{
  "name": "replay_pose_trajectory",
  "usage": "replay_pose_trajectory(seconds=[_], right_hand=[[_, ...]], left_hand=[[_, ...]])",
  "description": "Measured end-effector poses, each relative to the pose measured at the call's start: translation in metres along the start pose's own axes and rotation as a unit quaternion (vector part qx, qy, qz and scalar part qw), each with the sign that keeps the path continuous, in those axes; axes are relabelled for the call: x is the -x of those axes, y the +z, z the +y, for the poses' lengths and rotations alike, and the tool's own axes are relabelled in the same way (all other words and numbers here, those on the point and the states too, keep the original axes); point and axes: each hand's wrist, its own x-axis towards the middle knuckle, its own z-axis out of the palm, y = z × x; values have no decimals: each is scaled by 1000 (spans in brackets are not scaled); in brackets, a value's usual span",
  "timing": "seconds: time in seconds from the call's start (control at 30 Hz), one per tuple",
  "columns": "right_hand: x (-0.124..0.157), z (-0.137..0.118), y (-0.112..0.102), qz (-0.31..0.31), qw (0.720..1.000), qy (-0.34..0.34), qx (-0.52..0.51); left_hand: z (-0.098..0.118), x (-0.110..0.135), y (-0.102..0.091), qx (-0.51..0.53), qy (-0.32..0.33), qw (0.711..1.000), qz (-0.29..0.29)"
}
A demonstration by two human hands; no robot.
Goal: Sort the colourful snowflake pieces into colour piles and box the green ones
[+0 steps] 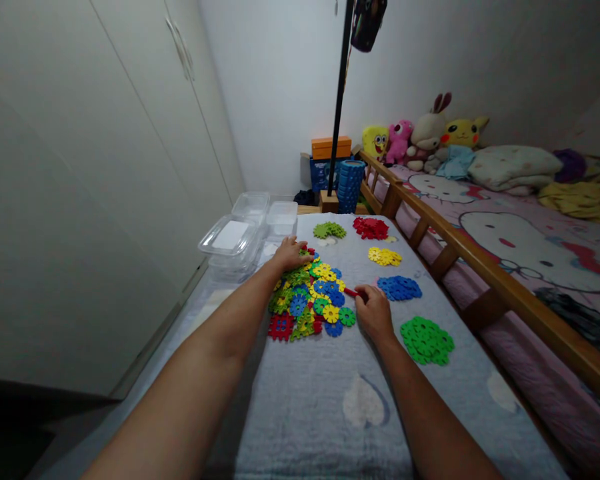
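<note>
A mixed heap of plastic interlocking pieces (299, 305) in red, yellow, blue and green lies in the middle of the cloth. My left hand (291, 257) rests over the heap's far left edge, fingers stretched out across the pieces. At the heap's right side, my right hand (373, 309) pinches a red plastic piece (351, 292) seen edge-on. Sorted by colour on the right are a green pile (427, 341), a blue pile (399, 288), a yellow pile (385, 257) and a red pile (371, 228). A light green pile (329, 230) sits at the far middle.
Clear plastic containers (231, 235) stand left of the heap, beside a white wardrobe (105, 167). A wooden bed rail (445, 237) runs along the right side. Behind the cloth-covered surface (320, 407) are a black pole (341, 100) and a blue foam roller (350, 187).
</note>
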Motion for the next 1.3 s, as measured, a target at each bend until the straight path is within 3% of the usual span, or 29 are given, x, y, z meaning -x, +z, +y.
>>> replay_pose_trajectory(seconds=[0.3,0.77,0.93,1.03,1.17,1.3], right_hand=[[0,-3,-2,0,1000,5,-4],[0,-2,-2,-9,1000,9,-12],[0,-1,-2,-7,1000,7,-21],[0,-1,-2,-6,1000,7,-24],[0,-3,-3,-8,1000,9,-25],[0,-3,-3,-8,1000,10,-23]], left_hand=[[14,-6,-8,-2,57,997,-44],[34,41,-28,21,95,993,-61],[42,55,-42,105,73,989,-79],[40,65,-49,149,87,984,-44],[26,85,-52,269,95,958,18],[11,108,-50,377,59,924,31]])
